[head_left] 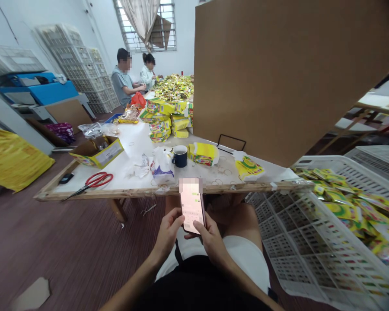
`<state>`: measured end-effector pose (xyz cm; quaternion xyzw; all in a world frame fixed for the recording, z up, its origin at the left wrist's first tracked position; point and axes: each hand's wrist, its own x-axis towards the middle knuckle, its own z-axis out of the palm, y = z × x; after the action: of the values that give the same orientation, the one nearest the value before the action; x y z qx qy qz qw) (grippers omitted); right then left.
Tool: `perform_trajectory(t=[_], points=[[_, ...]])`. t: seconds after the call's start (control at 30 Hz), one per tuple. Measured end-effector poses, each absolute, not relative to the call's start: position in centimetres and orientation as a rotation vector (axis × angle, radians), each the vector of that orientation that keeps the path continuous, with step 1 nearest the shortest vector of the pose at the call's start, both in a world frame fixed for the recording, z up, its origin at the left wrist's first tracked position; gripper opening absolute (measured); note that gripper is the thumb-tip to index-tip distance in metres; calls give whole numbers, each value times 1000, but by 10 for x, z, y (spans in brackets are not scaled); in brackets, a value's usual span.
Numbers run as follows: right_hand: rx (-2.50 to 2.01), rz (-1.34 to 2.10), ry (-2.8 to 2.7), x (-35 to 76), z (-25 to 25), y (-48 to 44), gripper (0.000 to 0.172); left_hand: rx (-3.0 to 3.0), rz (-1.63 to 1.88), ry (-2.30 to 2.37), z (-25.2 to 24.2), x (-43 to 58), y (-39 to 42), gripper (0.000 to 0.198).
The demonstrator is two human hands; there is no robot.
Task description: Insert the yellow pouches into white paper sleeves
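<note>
One phone (196, 203), held upright above the lap (244, 255), just before the desk (100, 195). Left hand (170, 227) and right hand (211, 236) both clasp its lower sides, thumbs over the screen. Probably light, stiff, slick, breakable; best gripped by the long edges. Count on desk: one mug (180, 159), one scissors (99, 179). Crate (294, 248) packets (356, 216): uncountable.

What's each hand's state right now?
Left hand: closed on the phone, at its left side.
Right hand: closed on the same phone, thumb over the screen.
</note>
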<state>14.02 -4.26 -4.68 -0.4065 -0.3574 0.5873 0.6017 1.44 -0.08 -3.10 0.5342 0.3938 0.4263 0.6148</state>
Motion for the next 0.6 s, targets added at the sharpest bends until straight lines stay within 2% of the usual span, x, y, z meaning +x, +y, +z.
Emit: perform_trajectory(t=[0.47,0.6], points=[[-877,1370,-791,142,-48,-45,37,1262,971,909,-37,13,-2,14],[-867,1360,-794,144,-49,-46,38,1292,947,886,-37,15,-4,21]])
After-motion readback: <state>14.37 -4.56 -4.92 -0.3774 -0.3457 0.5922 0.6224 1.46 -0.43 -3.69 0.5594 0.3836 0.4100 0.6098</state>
